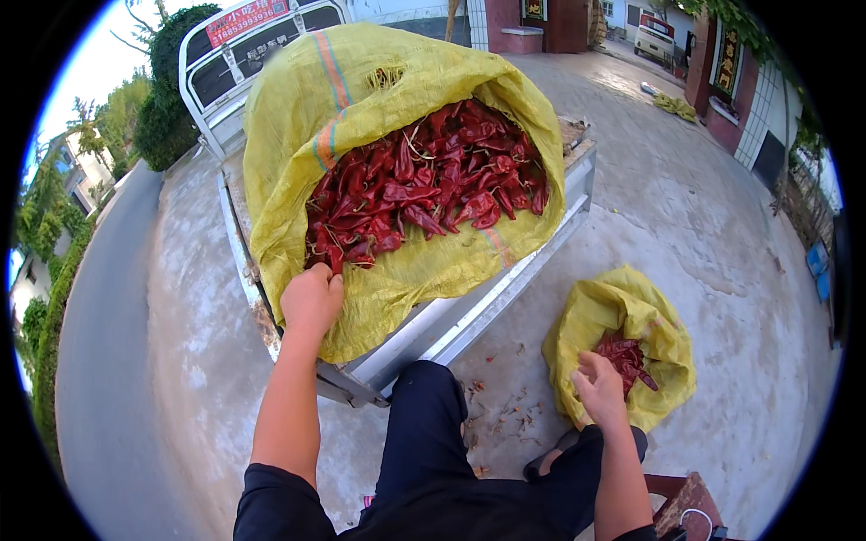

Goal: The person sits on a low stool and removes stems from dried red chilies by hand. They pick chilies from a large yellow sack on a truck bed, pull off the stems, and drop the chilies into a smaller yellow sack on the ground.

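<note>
A large yellow woven sack (388,63) lies on its side on a truck bed, its mouth facing me and full of dried red chili peppers (424,180). At the lower left of that mouth, my left hand (311,302) has its fingers closed on a chili pepper (336,260) by the sack's lip. My right hand (602,392) is over a smaller yellow sack (577,325) standing on the ground at my right. Its fingers are apart, with nothing seen between them. Inside the smaller sack lies a small heap of red chili peppers (622,356).
The truck bed's metal side panel (487,316) runs below the large sack, close to my knee. Pepper scraps (510,419) litter the concrete by my foot. A worn reddish-brown stool or box (690,505) stands at the lower right. A road (104,334) passes on the left.
</note>
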Tool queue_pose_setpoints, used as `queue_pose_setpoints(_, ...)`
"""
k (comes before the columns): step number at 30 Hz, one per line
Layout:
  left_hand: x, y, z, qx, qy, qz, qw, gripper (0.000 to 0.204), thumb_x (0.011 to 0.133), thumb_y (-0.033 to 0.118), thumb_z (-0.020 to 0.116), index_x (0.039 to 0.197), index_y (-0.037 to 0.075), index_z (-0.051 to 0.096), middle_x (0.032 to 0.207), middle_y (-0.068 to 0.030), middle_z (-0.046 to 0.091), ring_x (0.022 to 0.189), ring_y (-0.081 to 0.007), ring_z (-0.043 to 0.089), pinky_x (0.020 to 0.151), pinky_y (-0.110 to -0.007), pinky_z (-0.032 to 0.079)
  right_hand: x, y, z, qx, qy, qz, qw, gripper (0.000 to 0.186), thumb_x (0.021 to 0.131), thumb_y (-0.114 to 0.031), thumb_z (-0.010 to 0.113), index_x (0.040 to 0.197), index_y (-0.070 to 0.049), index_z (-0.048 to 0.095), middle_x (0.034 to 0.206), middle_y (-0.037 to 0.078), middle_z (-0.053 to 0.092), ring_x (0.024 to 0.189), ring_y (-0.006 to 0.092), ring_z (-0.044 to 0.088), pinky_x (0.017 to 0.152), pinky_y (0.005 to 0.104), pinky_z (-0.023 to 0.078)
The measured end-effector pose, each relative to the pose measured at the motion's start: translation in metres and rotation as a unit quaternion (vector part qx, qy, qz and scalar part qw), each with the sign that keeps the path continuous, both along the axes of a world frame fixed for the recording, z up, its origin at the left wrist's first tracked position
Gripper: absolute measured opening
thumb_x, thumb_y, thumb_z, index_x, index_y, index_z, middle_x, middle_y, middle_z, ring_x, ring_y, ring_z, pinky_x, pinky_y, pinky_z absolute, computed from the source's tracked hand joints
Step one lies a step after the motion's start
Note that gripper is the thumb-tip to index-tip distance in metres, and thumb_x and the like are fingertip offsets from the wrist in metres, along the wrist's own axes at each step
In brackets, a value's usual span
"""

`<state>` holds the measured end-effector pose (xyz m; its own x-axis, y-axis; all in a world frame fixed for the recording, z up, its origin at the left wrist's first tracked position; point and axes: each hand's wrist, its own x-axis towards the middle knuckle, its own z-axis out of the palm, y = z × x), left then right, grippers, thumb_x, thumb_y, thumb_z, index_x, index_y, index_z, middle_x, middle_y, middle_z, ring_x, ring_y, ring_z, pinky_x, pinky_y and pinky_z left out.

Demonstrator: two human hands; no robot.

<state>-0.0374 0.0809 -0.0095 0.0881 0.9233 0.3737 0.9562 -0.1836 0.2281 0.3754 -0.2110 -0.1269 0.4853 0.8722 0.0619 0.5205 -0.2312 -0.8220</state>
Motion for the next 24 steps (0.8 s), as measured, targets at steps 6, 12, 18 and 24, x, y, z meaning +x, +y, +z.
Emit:
queue_pose_setpoints(6,0.000,-0.065,-0.009,0.047,-0.245,-0.092,0.964,0.016,0.091,0.016,0.076,0.088,0.002,0.068,0.077,-0.0165,0.071,0.069,-0.0326,0.070,0.065,-0.042,0.055,-0.072,0.029,0.017,-0.009,0.169,0.124,0.978,0.034,0.100,-0.019,0.072,0.126,0.004,0.070,0.113,0.012,0.076,0.104,0.0178,0.072,0.093,0.0323,0.056)
queue_pose_setpoints(12,0.055,-0.145,-0.035,0.122,-0.184,-0.238,0.946,0.012,0.087,0.011,0.078,0.084,0.005,0.068,0.076,-0.0130,0.068,0.066,-0.0325,0.068,0.059,-0.040,0.053,-0.158,0.083,0.059,0.040,0.407,0.216,0.887,0.052,0.104,-0.024,0.070,0.145,0.004,0.054,0.124,0.015,0.070,0.111,0.0178,0.068,0.093,0.0314,0.056)
queue_pose_setpoints(18,0.065,-0.168,-0.051,-0.052,-0.288,-0.322,0.900,0.021,0.085,0.019,0.086,0.092,0.004,0.072,0.080,-0.0073,0.071,0.066,-0.0210,0.069,0.060,-0.031,0.053,-0.159,0.084,0.061,0.037,0.443,0.240,0.863,0.046,0.106,-0.020,0.065,0.144,0.004,0.052,0.112,0.010,0.067,0.104,0.0178,0.067,0.091,0.0325,0.056)
queue_pose_setpoints(24,0.076,-0.145,-0.058,-0.162,-0.455,-0.409,0.774,0.026,0.091,0.011,0.082,0.114,0.001,0.078,0.111,-0.0116,0.074,0.110,-0.0216,0.069,0.093,-0.036,0.055,-0.140,0.061,0.064,-0.046,0.563,0.307,0.766,0.030,0.110,-0.024,0.055,0.131,-0.003,0.058,0.100,0.006,0.065,0.087,0.0164,0.069,0.078,0.0306,0.057)
